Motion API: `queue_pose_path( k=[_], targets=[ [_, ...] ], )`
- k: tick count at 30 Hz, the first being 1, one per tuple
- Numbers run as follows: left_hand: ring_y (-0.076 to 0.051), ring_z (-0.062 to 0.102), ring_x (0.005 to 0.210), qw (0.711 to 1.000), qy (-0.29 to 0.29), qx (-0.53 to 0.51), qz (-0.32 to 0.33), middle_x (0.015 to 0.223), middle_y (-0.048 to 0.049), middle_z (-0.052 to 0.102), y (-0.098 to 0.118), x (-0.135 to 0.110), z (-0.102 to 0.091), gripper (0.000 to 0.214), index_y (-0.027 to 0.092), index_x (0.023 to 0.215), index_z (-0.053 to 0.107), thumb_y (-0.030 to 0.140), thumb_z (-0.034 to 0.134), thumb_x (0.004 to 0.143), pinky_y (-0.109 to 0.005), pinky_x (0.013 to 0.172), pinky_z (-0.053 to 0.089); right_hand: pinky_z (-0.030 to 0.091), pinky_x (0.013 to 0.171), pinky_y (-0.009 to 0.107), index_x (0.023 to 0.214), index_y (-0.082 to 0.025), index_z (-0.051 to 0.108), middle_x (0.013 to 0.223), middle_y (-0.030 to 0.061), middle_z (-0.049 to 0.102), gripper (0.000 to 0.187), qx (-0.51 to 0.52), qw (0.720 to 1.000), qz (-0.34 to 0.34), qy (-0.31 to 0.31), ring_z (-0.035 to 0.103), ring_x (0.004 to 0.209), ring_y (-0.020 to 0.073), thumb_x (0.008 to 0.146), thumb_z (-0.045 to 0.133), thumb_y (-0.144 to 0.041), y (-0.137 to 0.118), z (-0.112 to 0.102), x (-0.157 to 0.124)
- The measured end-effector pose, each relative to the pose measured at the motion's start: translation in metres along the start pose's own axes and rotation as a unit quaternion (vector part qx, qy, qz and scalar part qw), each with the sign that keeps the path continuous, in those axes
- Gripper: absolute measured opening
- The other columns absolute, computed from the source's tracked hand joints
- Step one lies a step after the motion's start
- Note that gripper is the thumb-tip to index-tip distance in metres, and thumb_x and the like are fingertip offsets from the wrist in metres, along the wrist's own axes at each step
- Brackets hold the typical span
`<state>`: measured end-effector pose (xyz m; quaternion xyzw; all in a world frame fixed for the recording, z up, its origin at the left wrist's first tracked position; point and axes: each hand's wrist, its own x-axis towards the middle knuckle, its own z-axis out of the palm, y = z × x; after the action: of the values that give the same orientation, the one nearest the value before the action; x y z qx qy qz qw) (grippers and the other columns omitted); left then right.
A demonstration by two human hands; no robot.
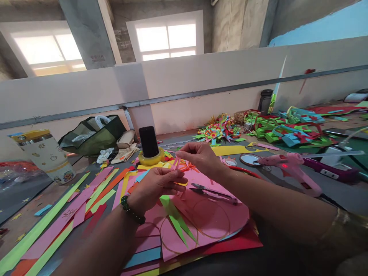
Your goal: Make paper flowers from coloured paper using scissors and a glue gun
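Observation:
My left hand (pixel 162 184), a dark green bead bracelet at its wrist, is closed with thumb and fingers pinched on a thin pink paper strip (pixel 176 164). Up and to the right, my right hand (pixel 201 157) pinches the upper end of this strip between thumb and fingertips. Just beneath the left fingers are two pointed green paper strips (pixel 176 220); whether that hand also grips them is hidden. Under both hands lies a stack of pink paper sheets (pixel 212 222) with drawn circles. A pair of thread snips (pixel 214 193) rests on it, below my right wrist.
Long coloured paper strips (pixel 71 211) spread to the left, near a tumbler (pixel 47 157). A phone (pixel 148 142) leans at a yellow tape roll (pixel 152 158). On the right are a pink glue gun (pixel 293 168), a purple power strip (pixel 330 168) and piles of folded paper pieces (pixel 287 128).

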<state>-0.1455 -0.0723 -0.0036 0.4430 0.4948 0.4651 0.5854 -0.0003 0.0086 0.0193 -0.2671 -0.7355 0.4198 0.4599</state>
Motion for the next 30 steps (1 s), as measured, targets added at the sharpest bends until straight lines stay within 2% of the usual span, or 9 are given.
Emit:
queue_pose_path(
  k=[5, 8, 10, 14, 17, 22, 26, 28, 30],
  targets=[
    [-0.015, 0.068, 0.07, 1.0, -0.022, 0.004, 0.006, 0.089, -0.0115, 0.073, 0.001, -0.003, -0.002, 0.033, 0.013, 0.083, 0.073, 0.041, 0.078, 0.068, -0.02, 0.059, 0.048, 0.028, 0.047, 0.024, 0.06, -0.015, 0.063, 0.052, -0.0047, 0.049, 0.025, 0.043, 0.999, 0.023, -0.006, 0.036, 0.049, 0.0071, 0.063, 0.07, -0.039, 0.004, 0.0, 0.001],
    [-0.017, 0.067, 0.086, 0.997, -0.073, 0.026, 0.013, 0.101, -0.0097, 0.07, 0.004, -0.004, -0.006, 0.034, 0.017, 0.094, 0.072, 0.042, 0.076, 0.071, -0.022, 0.068, 0.048, 0.026, 0.044, 0.023, 0.06, -0.015, 0.062, 0.048, -0.0058, 0.046, 0.026, 0.071, 0.996, 0.047, -0.019, 0.035, 0.046, 0.0063, 0.062, 0.07, -0.04, 0.006, -0.002, 0.005],
    [-0.018, 0.065, 0.093, 0.996, -0.079, 0.025, 0.035, 0.105, -0.0072, 0.067, 0.005, -0.004, -0.009, 0.035, 0.02, 0.099, 0.071, 0.045, 0.073, 0.074, -0.024, 0.075, 0.047, 0.024, 0.043, 0.023, 0.057, -0.015, 0.06, 0.046, -0.0066, 0.044, 0.026, 0.082, 0.995, 0.059, -0.026, 0.033, 0.044, 0.0057, 0.06, 0.071, -0.039, 0.004, -0.002, 0.005],
    [-0.011, 0.06, 0.078, 0.996, -0.027, -0.003, 0.087, 0.088, -0.002, 0.064, 0.005, -0.001, -0.008, 0.031, 0.02, 0.089, 0.071, 0.047, 0.072, 0.074, -0.022, 0.073, 0.045, 0.025, 0.044, 0.023, 0.055, -0.015, 0.061, 0.047, -0.0055, 0.048, 0.024, 0.085, 0.993, 0.068, -0.034, 0.034, 0.045, 0.0055, 0.059, 0.072, -0.036, -0.001, 0.0, 0.001],
    [-0.008, 0.054, 0.066, 0.994, -0.027, 0.002, 0.101, 0.071, 0.0009, 0.059, 0.003, -0.001, -0.005, 0.027, 0.017, 0.075, 0.07, 0.043, 0.076, 0.07, -0.02, 0.069, 0.044, 0.025, 0.045, 0.023, 0.055, -0.015, 0.061, 0.049, -0.0049, 0.051, 0.023, 0.079, 0.993, 0.07, -0.043, 0.035, 0.046, 0.0056, 0.06, 0.072, -0.034, -0.003, 0.004, -0.005],
    [-0.008, 0.054, 0.063, 0.995, -0.033, 0.016, 0.097, 0.071, 0.001, 0.059, 0.002, -0.003, -0.005, 0.028, 0.017, 0.074, 0.068, 0.043, 0.076, 0.068, -0.02, 0.062, 0.042, 0.024, 0.042, 0.022, 0.062, -0.015, 0.062, 0.051, -0.0045, 0.052, 0.023, 0.055, 0.992, 0.08, -0.074, 0.036, 0.044, 0.0054, 0.065, 0.07, -0.037, -0.006, 0.004, -0.003],
    [-0.007, 0.048, 0.058, 0.992, -0.079, 0.043, 0.087, 0.063, 0.0019, 0.056, 0.002, -0.006, -0.003, 0.027, 0.015, 0.065, 0.064, 0.038, 0.074, 0.071, -0.018, 0.058, 0.039, 0.027, 0.04, 0.021, 0.078, -0.015, 0.063, 0.056, -0.0042, 0.053, 0.024, 0.025, 0.993, 0.08, -0.083, 0.038, 0.043, 0.0056, 0.072, 0.066, -0.039, -0.021, -0.011, -0.002],
    [-0.006, 0.044, 0.054, 0.987, -0.115, 0.084, 0.08, 0.06, 0.0022, 0.055, 0.001, -0.008, 0.0, 0.027, 0.014, 0.062, 0.063, 0.037, 0.072, 0.074, -0.018, 0.053, 0.035, 0.028, 0.04, 0.021, 0.081, -0.016, 0.063, 0.058, -0.0034, 0.054, 0.023, -0.013, 0.995, 0.061, -0.078, 0.039, 0.044, 0.0058, 0.074, 0.066, -0.037, -0.034, -0.027, -0.013],
    [-0.006, 0.044, 0.053, 0.979, -0.138, 0.133, 0.064, 0.059, 0.0025, 0.056, -0.003, -0.009, 0.005, 0.022, 0.015, 0.07, 0.066, 0.035, 0.072, 0.072, -0.019, 0.051, 0.034, 0.028, 0.04, 0.021, 0.082, -0.017, 0.065, 0.06, -0.0021, 0.054, 0.022, -0.062, 0.995, 0.04, -0.066, 0.041, 0.046, 0.0067, 0.074, 0.066, -0.038, -0.047, -0.046, -0.034]
  ],
)
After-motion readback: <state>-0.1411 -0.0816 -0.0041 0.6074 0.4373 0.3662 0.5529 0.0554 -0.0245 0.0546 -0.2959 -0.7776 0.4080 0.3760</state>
